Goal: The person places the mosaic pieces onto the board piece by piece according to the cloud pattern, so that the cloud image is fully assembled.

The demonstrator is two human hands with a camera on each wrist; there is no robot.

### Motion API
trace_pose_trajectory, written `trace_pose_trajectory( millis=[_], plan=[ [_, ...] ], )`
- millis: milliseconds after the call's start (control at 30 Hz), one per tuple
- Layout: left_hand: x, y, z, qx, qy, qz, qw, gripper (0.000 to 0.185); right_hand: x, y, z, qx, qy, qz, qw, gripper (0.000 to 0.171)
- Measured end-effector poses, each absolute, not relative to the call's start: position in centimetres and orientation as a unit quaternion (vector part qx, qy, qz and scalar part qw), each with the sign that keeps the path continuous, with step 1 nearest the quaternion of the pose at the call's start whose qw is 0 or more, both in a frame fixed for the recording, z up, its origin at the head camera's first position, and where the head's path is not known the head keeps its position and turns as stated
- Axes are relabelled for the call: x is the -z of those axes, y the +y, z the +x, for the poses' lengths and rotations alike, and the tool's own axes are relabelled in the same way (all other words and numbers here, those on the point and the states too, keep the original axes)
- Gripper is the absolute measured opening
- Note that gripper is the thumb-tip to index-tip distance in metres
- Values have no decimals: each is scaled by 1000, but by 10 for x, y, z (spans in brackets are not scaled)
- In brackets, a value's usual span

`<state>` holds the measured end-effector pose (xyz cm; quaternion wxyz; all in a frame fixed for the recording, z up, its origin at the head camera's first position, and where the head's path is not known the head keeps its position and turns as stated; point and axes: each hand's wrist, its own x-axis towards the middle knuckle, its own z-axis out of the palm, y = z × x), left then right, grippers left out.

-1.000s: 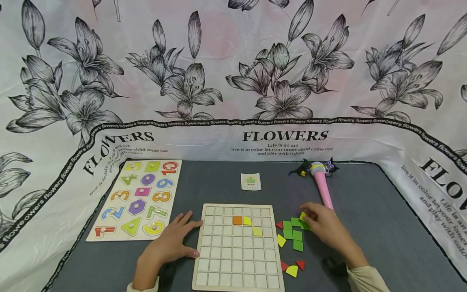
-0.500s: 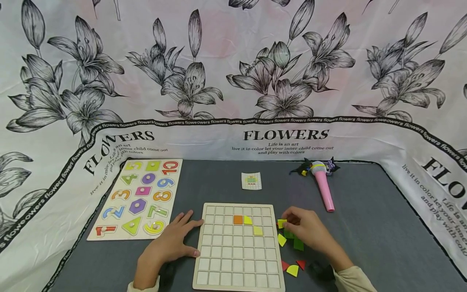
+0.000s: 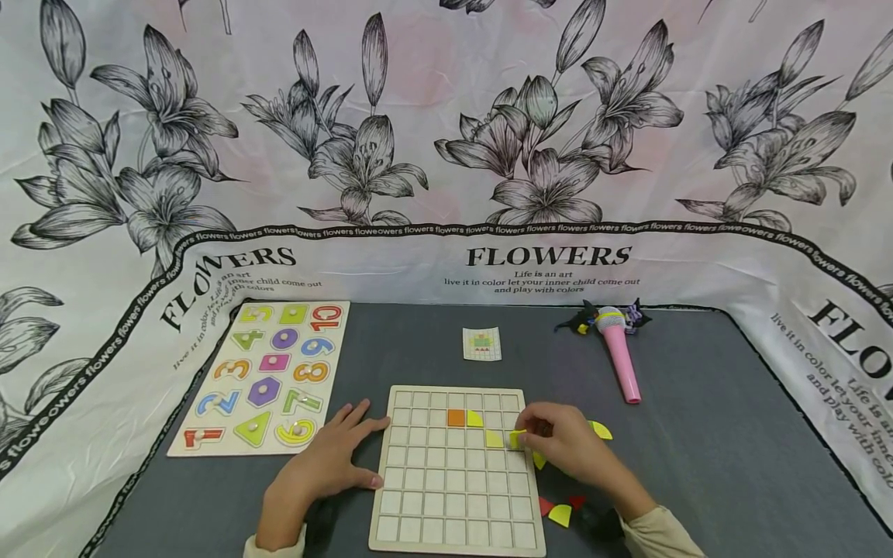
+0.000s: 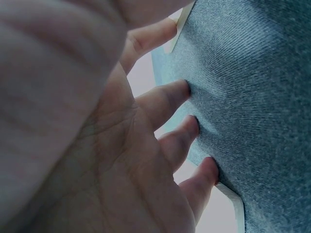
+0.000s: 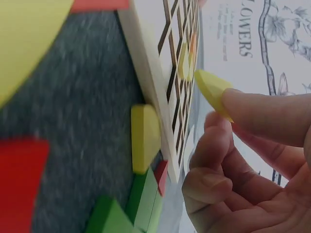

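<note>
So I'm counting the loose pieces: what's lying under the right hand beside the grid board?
The right hand, pinching a yellow piece over the grid board, hides most of the pile. Only a yellow piece's tip shows in the head view; green pieces show in the right wrist view.

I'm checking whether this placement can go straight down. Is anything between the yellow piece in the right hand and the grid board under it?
Nothing visible is. The right hand pinches the yellow piece over the grid board, beside the yellow tile already seated; the cells to that tile's right look empty. The left hand rests at the board's left edge.
</note>
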<state>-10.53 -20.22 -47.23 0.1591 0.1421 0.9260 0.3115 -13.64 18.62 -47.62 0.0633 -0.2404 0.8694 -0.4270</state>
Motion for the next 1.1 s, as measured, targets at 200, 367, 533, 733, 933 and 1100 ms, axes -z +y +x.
trace_pose_trajectory(
  millis=[200,367,533,733,933,1100],
  plan=[
    [470,-201,-104,-312,926,138,162,86,476,177,-133,428,862,-259,88,6],
    [470,-201,-105,-309,927,135,163,86,478,169,-132,418,862,-267,105,8],
    [471,-201,-105,-306,929,133,163,86,481,162,-131,402,867,-270,115,12],
    [473,-201,-105,-302,930,133,160,86,483,154,-130,383,881,-259,105,15],
    [471,-201,-105,-310,927,137,163,86,484,151,-129,380,884,-253,100,16],
    [471,-201,-104,-311,926,137,163,87,485,149,-127,377,886,-256,89,16]
  ],
)
